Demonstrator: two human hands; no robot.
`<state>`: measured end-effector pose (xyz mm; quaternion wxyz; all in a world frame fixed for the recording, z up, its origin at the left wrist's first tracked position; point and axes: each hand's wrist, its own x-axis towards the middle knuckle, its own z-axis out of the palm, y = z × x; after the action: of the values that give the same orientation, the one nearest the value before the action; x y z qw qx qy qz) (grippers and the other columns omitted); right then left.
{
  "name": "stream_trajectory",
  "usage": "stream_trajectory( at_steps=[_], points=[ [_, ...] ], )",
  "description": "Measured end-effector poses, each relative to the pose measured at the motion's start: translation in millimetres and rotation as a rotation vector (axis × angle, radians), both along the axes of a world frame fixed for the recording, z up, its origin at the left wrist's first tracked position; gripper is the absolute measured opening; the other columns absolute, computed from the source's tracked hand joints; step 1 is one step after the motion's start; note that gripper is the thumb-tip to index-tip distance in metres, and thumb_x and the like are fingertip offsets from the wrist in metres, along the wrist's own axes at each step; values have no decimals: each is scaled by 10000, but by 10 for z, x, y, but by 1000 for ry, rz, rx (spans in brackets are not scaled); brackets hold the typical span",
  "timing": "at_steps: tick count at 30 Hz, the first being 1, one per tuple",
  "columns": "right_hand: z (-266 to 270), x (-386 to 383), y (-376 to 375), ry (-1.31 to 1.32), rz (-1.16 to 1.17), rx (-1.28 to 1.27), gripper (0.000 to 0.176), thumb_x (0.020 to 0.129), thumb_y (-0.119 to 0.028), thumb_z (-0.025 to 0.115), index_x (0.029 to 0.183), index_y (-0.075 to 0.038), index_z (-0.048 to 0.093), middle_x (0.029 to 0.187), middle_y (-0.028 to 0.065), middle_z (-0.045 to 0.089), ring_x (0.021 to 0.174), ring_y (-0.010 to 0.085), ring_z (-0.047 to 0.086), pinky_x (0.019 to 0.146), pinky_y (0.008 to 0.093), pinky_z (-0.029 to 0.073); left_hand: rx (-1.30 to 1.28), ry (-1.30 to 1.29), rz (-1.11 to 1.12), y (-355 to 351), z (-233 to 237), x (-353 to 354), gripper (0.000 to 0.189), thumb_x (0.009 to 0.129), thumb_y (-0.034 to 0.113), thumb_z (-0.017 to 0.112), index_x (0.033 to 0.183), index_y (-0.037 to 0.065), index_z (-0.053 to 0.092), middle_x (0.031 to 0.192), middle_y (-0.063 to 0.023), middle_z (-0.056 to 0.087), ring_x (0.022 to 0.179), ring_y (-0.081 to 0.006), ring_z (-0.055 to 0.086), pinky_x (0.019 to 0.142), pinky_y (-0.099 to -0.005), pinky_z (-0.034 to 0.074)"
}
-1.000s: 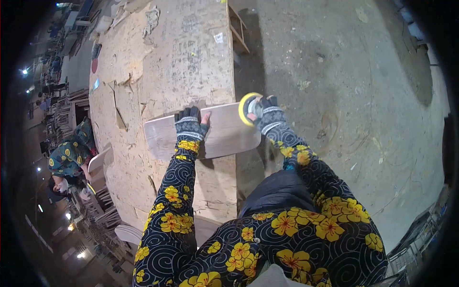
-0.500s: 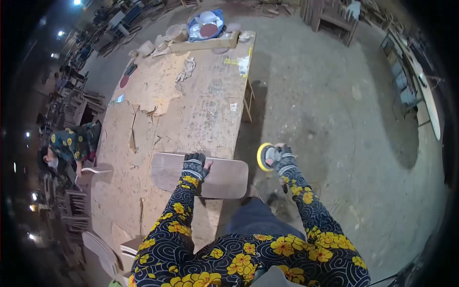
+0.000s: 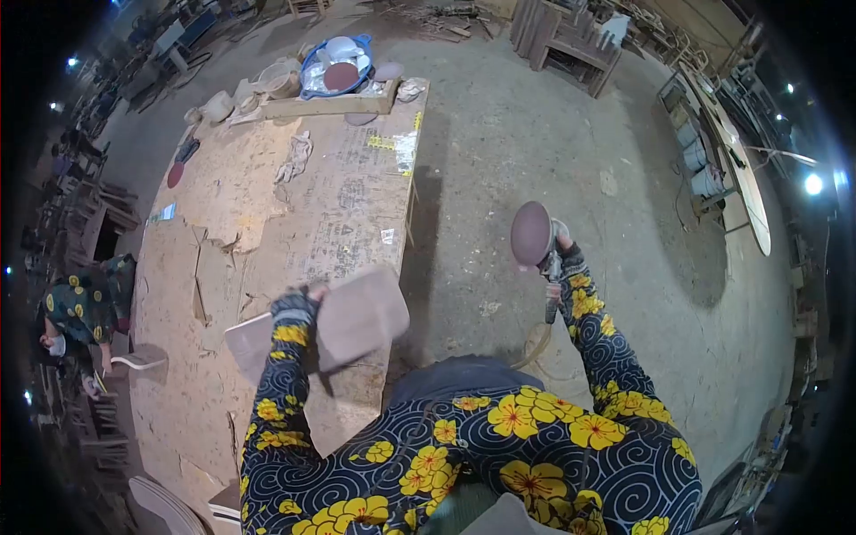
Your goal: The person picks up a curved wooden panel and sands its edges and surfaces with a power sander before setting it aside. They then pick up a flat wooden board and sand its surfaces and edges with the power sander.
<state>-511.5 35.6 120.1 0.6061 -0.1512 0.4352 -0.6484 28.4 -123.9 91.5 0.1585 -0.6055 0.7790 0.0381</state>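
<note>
My left hand (image 3: 297, 308), in a dark patterned fingerless glove, grips the far edge of a flat wooden board (image 3: 361, 316) with rounded corners. The board is slanted and looks partly raised from the table, its right end over the table's edge. Out to the right, above the floor, my right hand (image 3: 562, 245) is closed around a disc sander (image 3: 531, 235). The sander's round reddish-brown abrasive face is turned up toward me. Its hose (image 3: 533, 346) runs down toward my waist. Part of my right hand's grip is hidden behind the disc.
A long worn wooden table (image 3: 357, 209) extends ahead. At its far end stand a blue basin (image 3: 308, 80) with discs and a wooden rail (image 3: 330, 104). A crumpled cloth (image 3: 294, 156) lies nearer. At left, a co-worker (image 3: 85, 303) handles a curved piece (image 3: 141, 358). Stacked boards (image 3: 165, 504) sit lower left.
My left hand has turned and tilted the board, shifting it left. My right hand has swung the sander outward and forward and flipped its disc face up. The view has also shifted.
</note>
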Motion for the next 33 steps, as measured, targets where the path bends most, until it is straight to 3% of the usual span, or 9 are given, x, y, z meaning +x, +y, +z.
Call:
stream_trajectory(
  at_steps=[3, 5, 7, 11, 17, 19, 24, 28, 33],
  points=[
    [-220, -148, -477, 225, 6, -12, 545, 843, -310, 695, 1296, -98, 479, 965, 98, 649, 787, 199, 660, 630, 331, 575, -176, 89, 86, -393, 275, 100, 598, 930, 589, 414, 1271, 133, 597, 1243, -168, 628, 1140, -349, 602, 968, -510, 451],
    [-101, -98, -903, 472, 95, 138, 534, 774, -210, 744, 1237, -90, 508, 967, 105, 639, 815, 195, 642, 654, 343, 558, -37, 302, 700, -813, 423, -28, 655, 917, 623, 414, 1226, 86, 626, 1257, -194, 617, 1159, -352, 594, 989, -482, 447],
    [49, 105, -1348, 748, 172, 1, 550, 730, -185, 776, 1210, -95, 524, 968, 112, 637, 828, 192, 635, 669, 338, 550, -88, 426, 836, -1128, 19, 92, 732, 891, 679, 408, 1189, 54, 649, 1271, -221, 600, 1187, -357, 577, 1007, -464, 436],
    [390, 631, -2221, 1155, 478, -190, 600, 653, -183, 822, 1184, -113, 551, 1015, 80, 630, 948, 218, 617, 821, 357, 519, -195, 456, 890, -1202, -352, -37, 704, 866, 665, 475, 1214, 69, 612, 1209, -223, 621, 1140, -378, 589, 979, -481, 444],
    [50, 1533, -3591, 1814, 745, -448, 651, 626, -337, 812, 1198, -149, 565, 1080, 188, 586, 987, 378, 604, 877, 465, 502, -410, 238, 898, -643, -135, -86, 720, 829, 644, 563, 1269, 74, 554, 1205, -203, 594, 1191, -361, 523, 1000, -483, 397],
    [134, 1941, -3784, 1806, 888, -318, 663, 618, -398, 813, 1198, -202, 557, 1126, 214, 562, 1012, 420, 601, 872, 494, 508, -435, 155, 1066, -221, -304, -78, 820, 806, 658, 588, 1329, 32, 506, 1285, -224, 556, 1220, -384, 499, 1024, -475, 378],
    [-159, 2700, -4100, 1669, 1212, -509, 730, 612, -428, 827, 1232, -187, 525, 1186, 214, 524, 1062, 431, 590, 895, 503, 505, 178, 449, 1568, 749, -388, -289, 1166, 708, 671, 704, 1525, 26, 180, 1585, -236, 145, 1457, -379, 207, 1205, -416, 187],
    [-155, 3055, -4126, 1863, 1319, -557, 732, 667, -415, 820, 1278, -186, 489, 1231, 215, 498, 1137, 427, 568, 928, 503, 504, 222, 481, 1430, 1059, -609, -210, 1164, 682, 594, 780, 1522, 28, 206, 1589, -224, 142, 1477, -339, 157, 1209, -372, 181],
    [-131, 3331, -4416, 1753, 1341, -359, 761, 707, -427, 770, 1356, -197, 447, 1303, 241, 455, 1182, 432, 545, 966, 485, 485, 290, 406, 1396, 826, -367, -162, 1045, 609, 535, 851, 1396, -17, 445, 1472, -225, 406, 1379, -348, 379, 1146, -378, 319]
  ],
)
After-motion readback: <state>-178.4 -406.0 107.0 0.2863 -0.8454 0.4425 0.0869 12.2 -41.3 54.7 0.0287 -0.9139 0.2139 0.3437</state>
